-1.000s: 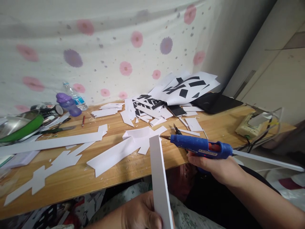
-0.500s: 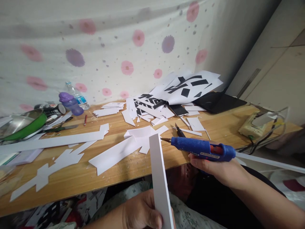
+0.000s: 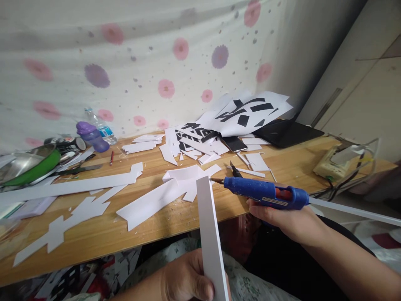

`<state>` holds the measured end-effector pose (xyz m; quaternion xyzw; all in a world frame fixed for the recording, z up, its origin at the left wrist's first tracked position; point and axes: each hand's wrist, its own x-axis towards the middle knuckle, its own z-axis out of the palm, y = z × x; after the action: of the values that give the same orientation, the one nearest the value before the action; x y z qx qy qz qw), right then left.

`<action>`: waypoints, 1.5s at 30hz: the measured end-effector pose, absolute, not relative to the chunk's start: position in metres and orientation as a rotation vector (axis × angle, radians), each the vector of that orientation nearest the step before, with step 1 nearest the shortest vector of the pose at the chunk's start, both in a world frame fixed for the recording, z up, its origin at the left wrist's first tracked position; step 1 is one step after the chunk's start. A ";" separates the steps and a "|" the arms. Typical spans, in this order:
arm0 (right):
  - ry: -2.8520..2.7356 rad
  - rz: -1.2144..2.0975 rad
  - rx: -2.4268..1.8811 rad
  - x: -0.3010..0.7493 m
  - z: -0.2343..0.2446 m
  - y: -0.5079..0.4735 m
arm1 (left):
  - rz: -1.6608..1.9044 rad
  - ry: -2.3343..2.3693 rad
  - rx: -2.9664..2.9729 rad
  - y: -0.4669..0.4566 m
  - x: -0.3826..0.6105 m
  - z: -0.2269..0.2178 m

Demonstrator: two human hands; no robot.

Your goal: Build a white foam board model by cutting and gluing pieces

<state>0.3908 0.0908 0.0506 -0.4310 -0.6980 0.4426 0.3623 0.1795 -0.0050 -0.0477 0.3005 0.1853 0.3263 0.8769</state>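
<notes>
My left hand (image 3: 188, 276) is closed on a long white foam board strip (image 3: 208, 234), held upright near the table's front edge. In my right hand (image 3: 288, 221) is a blue hot glue gun (image 3: 261, 193), gripped by its handle, which my fingers mostly hide. A white glue stick (image 3: 351, 211) juts from its back. The metal nozzle (image 3: 217, 181) is at the strip's upper right edge; whether it touches I cannot tell. Behind the strip, a folded white foam board piece (image 3: 150, 202) with raised walls lies on the wooden table (image 3: 150, 234).
White cut-outs (image 3: 84, 211) lie at the left, by a green pan (image 3: 34, 167). A purple-capped bottle (image 3: 94, 136) stands behind. A utility knife (image 3: 234, 170) is beyond the glue gun. Patterned sheets (image 3: 247, 113) and a black laptop-like slab (image 3: 288, 133) are at the back; a beige device (image 3: 327, 165) with cables sits right.
The glue gun has shifted very slightly left and up, its nozzle still at the strip's upper edge. My left hand and the strip look almost unmoved.
</notes>
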 end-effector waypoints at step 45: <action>-1.959 1.098 -0.937 0.391 0.056 0.089 | 0.670 0.414 0.593 -0.002 0.176 -0.049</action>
<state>0.3912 0.0891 0.0562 -0.3610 -0.7551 0.4233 0.3468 0.1760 -0.0019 -0.0491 0.2846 0.1985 0.3214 0.8811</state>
